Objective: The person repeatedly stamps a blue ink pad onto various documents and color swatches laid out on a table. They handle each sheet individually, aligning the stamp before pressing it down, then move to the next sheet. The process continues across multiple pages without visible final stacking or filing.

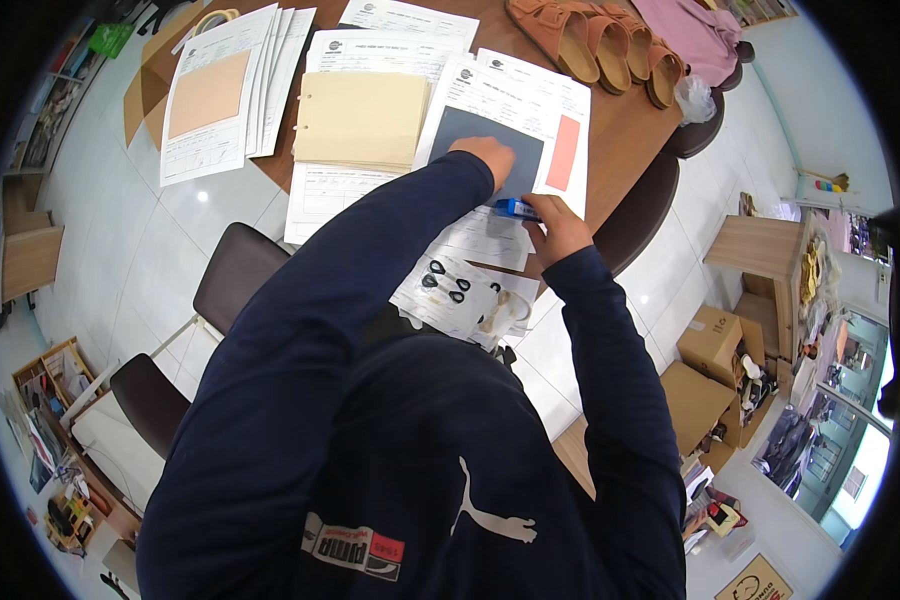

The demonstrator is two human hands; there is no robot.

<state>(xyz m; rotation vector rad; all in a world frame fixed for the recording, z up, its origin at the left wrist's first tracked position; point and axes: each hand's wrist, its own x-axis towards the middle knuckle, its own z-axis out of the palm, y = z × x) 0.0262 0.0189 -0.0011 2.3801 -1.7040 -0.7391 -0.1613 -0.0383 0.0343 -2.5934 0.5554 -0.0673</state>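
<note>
Swatch: I see a dark grey swatch (490, 163) lying flat on a white form sheet (530, 105), on the brown table (625, 130); an orange-red strip (563, 152) sits just beside it on the same sheet, to its right.
Left hand: my left hand (487, 158) rests palm down on the swatch's upper middle, fingers spread flat and gripping nothing, pinning the swatch to the sheet.
Right hand: my right hand (557, 226) is closed round a small blue object (515, 208), likely a glue stick or marker, though I cannot tell which.
Long axis: the blue object lies nearly level across the view, its free end pointing left toward the swatch's lower edge.
Key relation: the swatch lies up and to the left of the right hand's grip; the blue tip is at or touching its lower right corner, and I cannot tell whether contact is made.
Nearer hand: the left is already on the swatch; the right sits just below it, off the swatch's edge.
Nearby: a stack of beige sheets (362, 120) lies left of the swatch, more forms beyond, tan sandals (595, 40) at the table's far edge, and a clear bag of dark oval pieces (448, 290) close to my chest.
</note>
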